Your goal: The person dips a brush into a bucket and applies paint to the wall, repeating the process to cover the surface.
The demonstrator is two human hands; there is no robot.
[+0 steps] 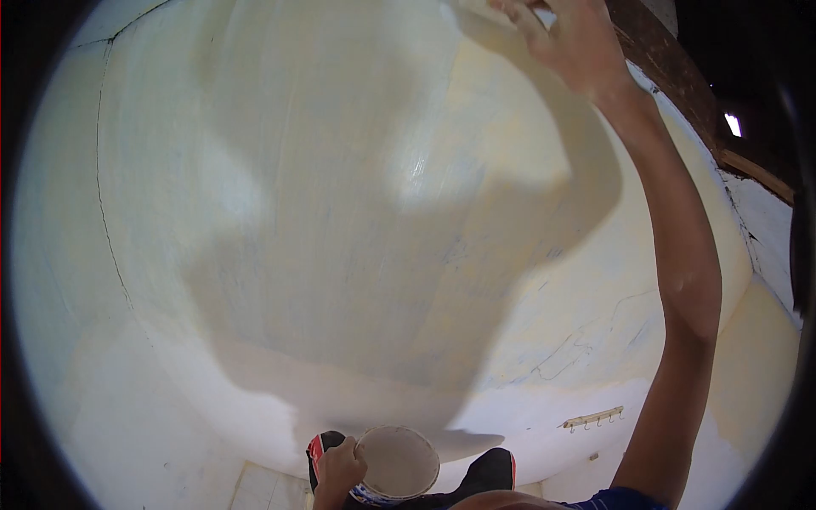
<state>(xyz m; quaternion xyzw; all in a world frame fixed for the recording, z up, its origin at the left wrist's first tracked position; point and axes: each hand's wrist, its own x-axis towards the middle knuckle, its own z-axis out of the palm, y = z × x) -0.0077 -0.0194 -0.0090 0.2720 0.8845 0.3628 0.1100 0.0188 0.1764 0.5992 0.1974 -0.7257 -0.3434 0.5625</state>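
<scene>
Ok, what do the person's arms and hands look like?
The left hand and right hand are bare, without visible gloves. The right arm is bare up to a dark blue sleeve; any left sleeve is out of view.

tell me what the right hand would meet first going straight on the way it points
Most likely the wall, as the right hand is raised toward it; depth is unclear near the picture's top edge.
</scene>
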